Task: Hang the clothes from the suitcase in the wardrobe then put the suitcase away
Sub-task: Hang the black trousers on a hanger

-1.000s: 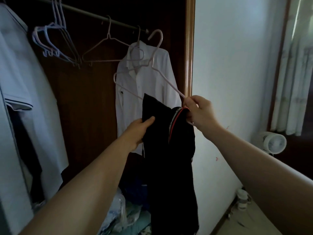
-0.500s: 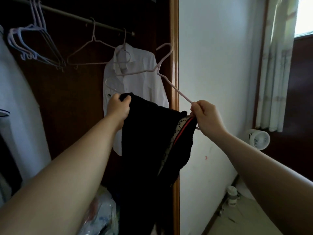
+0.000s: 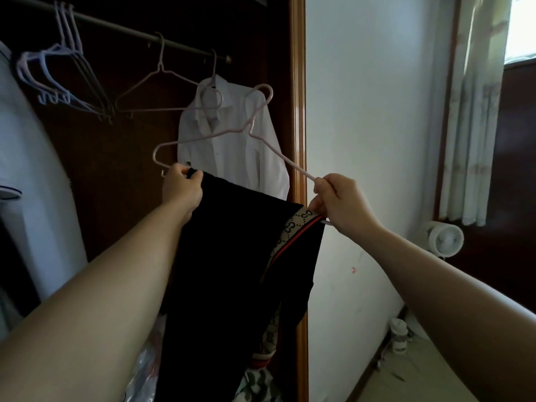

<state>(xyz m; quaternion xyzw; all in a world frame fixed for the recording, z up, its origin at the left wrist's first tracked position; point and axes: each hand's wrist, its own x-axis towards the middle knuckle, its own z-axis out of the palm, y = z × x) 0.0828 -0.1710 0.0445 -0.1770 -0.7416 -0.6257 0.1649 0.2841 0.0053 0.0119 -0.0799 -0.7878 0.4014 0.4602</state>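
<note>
change: left grip [image 3: 182, 188] has slid out from the middle of the black garment [image 3: 232, 256] to the far left end of the pink hanger [image 3: 282, 155]. cloth that sat bunched by the right grip [image 3: 339, 203] now lies spread along the hanger's lower bar between the two. patterned waistband with a red stripe shows at the right end. head view has swung right too.

meaning: garment reads as draped over the hanger, so the loading step looks about done. hooking onto the rail [image 3: 130, 30] not yet done. the hanger's hook is free, below the rail, in front of the white shirt [image 3: 232, 158] hanging at the rail's right end.

pose: both arms stretched forward and up, roughly level. left grip curled round the garment's edge, likely the hanger corner too, but the wire there is hidden. right grip pinches the hanger's right corner, waistband just under its fingers. suitcase not in view.
</note>
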